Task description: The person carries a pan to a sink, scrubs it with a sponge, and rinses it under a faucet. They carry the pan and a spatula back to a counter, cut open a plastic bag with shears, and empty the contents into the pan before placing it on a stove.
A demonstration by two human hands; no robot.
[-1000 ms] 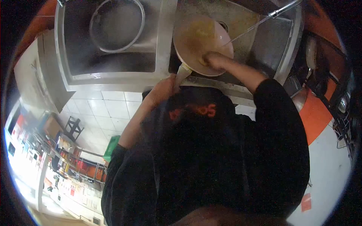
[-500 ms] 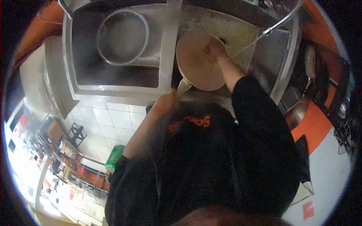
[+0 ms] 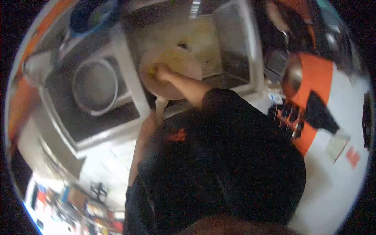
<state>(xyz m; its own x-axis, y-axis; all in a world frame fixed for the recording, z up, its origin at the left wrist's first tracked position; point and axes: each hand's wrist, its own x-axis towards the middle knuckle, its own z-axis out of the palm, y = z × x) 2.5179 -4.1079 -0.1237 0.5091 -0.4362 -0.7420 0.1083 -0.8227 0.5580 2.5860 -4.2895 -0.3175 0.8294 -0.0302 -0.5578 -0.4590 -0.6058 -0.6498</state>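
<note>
A wide frying pan [image 3: 186, 68] with a pinkish-beige inside tilts over the right sink basin [image 3: 203, 33]. My left hand [image 3: 148, 124] is closed round the pale handle [image 3: 161, 105], partly hidden by my dark sleeve and front. Inside the pan lies my right hand [image 3: 162, 73], its fingers closed and pressed to the surface. A bit of yellow, sponge-like material [image 3: 152, 71] shows at the fingertips, blurred by motion.
In the left basin sits a round metal pot [image 3: 75, 88]. A blue tub [image 3: 74, 21] stands beyond it. The metal hose [image 3: 195, 7] hangs at the top. Metal bowl [image 3: 293, 76] and orange-white surface [image 3: 333, 98] lie to my right.
The view has swung, so sink and pan sit further left and rotated. My right hand has moved across the pan toward its left side. The left hand keeps the handle.
</note>
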